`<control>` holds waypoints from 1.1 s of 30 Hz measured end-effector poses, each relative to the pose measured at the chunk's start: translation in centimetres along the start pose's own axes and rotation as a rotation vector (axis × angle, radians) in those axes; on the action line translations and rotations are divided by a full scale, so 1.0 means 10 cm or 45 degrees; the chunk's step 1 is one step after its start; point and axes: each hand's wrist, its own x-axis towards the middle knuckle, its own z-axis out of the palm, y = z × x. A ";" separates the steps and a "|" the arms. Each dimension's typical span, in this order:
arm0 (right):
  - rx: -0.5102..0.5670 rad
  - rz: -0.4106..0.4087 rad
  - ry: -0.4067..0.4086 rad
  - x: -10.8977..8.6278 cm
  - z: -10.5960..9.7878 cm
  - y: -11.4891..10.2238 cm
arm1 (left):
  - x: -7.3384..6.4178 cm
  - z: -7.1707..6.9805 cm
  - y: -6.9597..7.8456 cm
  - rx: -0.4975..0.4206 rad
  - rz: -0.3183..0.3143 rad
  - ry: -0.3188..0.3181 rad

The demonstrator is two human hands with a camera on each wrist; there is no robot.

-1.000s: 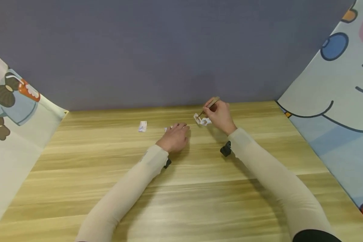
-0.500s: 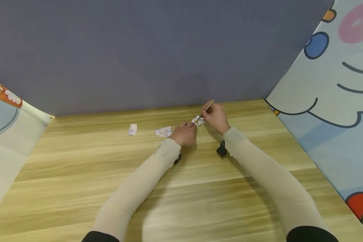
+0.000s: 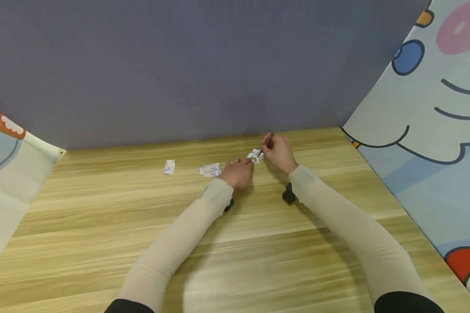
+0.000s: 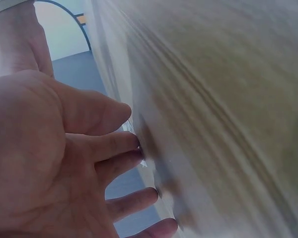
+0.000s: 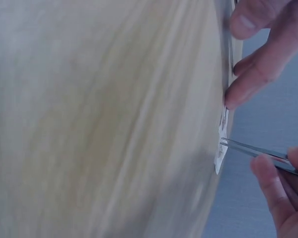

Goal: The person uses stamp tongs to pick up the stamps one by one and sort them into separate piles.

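Note:
My right hand [image 3: 280, 155] pinches a pair of tweezers [image 5: 258, 151] between thumb and fingers. Their two tips reach down to small white printed paper pieces [image 3: 255, 155] near the table's back edge; whether they grip one is hard to tell. From the left, my left hand [image 3: 238, 173] has its fingers stretched out, with a fingertip [image 5: 231, 101] at the edge of those same pieces. In the left wrist view its fingertips touch the tabletop, the thumb held off from them. Several similar paper pieces [image 3: 210, 169] lie overlapping just left of that hand.
Farther left lies a single paper piece [image 3: 169, 167]. A wood-grain table [image 3: 219, 269] stretches under both arms. Behind it rises a grey panel [image 3: 180, 74], and a white cartoon-printed sheet [image 3: 423, 108] slopes along the right side.
My left hand has moved right, off the middle pieces and up to the right-hand ones. The piece at the tweezers was apart and tilted; now it lies against the others. The view has shifted right.

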 end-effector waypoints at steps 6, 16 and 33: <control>-0.015 0.017 -0.051 -0.01 0.01 -0.04 | -0.04 -0.01 -0.04 -0.023 -0.005 0.013; 0.027 0.027 -0.049 -0.02 -0.01 -0.01 | -0.44 -0.13 -0.34 -0.077 -0.011 0.082; 0.223 -0.139 -0.156 0.10 0.24 -0.46 | -0.96 0.01 -0.85 -0.070 -0.041 0.115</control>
